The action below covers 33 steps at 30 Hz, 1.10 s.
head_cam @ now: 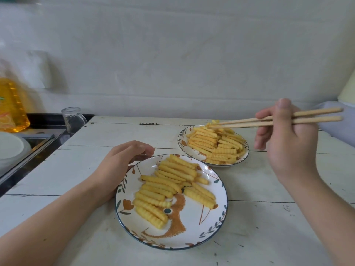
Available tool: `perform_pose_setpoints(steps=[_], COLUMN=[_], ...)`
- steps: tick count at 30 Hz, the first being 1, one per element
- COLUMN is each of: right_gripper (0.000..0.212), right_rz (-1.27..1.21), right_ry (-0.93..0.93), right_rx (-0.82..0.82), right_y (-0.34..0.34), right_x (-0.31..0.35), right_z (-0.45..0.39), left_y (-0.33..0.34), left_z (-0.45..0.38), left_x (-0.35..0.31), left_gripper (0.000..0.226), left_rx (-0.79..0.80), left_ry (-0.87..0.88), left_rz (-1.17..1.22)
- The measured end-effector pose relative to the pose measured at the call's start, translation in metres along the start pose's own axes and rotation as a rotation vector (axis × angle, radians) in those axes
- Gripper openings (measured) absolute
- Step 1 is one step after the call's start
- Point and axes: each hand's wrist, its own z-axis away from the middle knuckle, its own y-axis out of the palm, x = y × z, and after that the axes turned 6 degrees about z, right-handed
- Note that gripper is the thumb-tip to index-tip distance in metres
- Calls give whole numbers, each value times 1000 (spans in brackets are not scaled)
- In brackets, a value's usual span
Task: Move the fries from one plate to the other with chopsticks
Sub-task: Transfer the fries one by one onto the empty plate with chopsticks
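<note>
Chopsticks (272, 120), pale wooden, pinched in the right hand (288, 139), tips pressed on a crinkle-cut fry (213, 122) over the far heaped plate (181, 138); it could slip. Left hand (119, 166) steadies the near painted plate (192, 239).

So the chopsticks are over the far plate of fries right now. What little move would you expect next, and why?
Probably a small dip and pinch: the right hand holds the chopsticks with their tips at the top of the pile on the far plate, nearly closed; whether they already grip a fry is unclear. Closing on one fry and lifting it toward the near plate, steadied by the left hand, seems likely.
</note>
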Motion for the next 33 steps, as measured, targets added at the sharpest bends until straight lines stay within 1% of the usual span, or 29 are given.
perform_pose_setpoints(steps=[4,8,10,15,18,21,24,27,29,33], right_gripper=[45,43,44,45,49,55,61,63,65,68], right_rz=[96,122,125,139,147,94,-39,-176,-238,-298], right_ry=[-42,-68,-56,-22,-6,43,145,256,309,333], right_rx=[1,13,32,79,65,-13,-113,-144,-81,159], right_y=[-8,-5,-3,1,1,-2,-6,-6,-2,14], right_x=[-17,-21,-21,-28,-31,-25,-12,-1,4,14], right_z=[-6,-7,-5,-5,-6,-9,-17,-18,-12,10], left_y=[0,0,0,0,0,-1,-1,0,0,-2], left_z=[1,2,2,2,3,1,0,0,0,0], left_x=[0,-1,-2,-2,-3,0,1,0,0,-1], left_gripper=[36,32,29,29,29,32,35,36,36,35], left_rx=[2,7,15,19,23,17,8,9,2,-10], left_ry=[-5,-1,2,1,6,4,3,3,0,-14], left_rz=[6,17,20,21,19,10,1,-3,2,46])
